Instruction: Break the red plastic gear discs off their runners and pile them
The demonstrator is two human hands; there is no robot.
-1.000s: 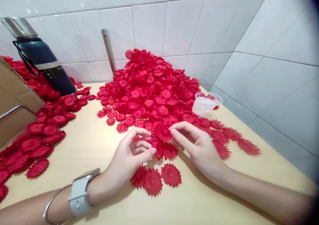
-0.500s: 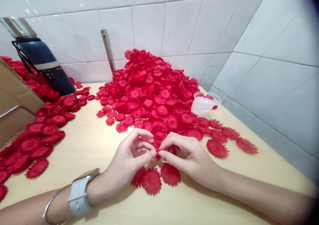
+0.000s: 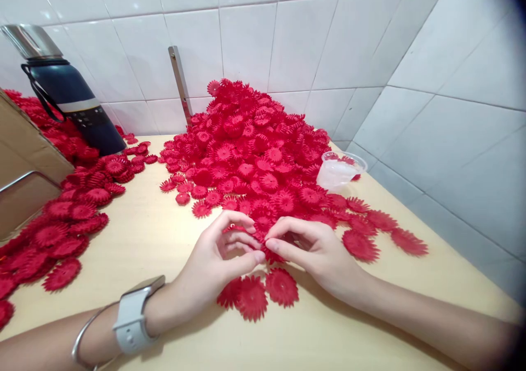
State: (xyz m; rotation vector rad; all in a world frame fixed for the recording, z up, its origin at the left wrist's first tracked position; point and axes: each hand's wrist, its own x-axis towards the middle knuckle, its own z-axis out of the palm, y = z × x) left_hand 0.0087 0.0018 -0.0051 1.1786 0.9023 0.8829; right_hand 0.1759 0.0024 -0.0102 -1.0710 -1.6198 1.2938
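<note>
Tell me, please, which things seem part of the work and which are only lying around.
Part of the work: red flower-shaped pieces, left hand, right hand.
Seemingly apart: dark bottle, clear plastic cup, cardboard, metal strip.

Head-worn view, near, facing forward and down

Illumination is bright and mostly even across the frame. Specular glare spots appear on the wall tiles (image 3: 246, 47) at upper left. Soft shadows fall on the tabletop (image 3: 164, 239) beneath both forearms (image 3: 411, 305). Fine detail merges within the saturated red pile (image 3: 255, 141) at centre. Wide-angle stretching affects the sides. Dark vignetting and softness occupy the right corners.
</note>
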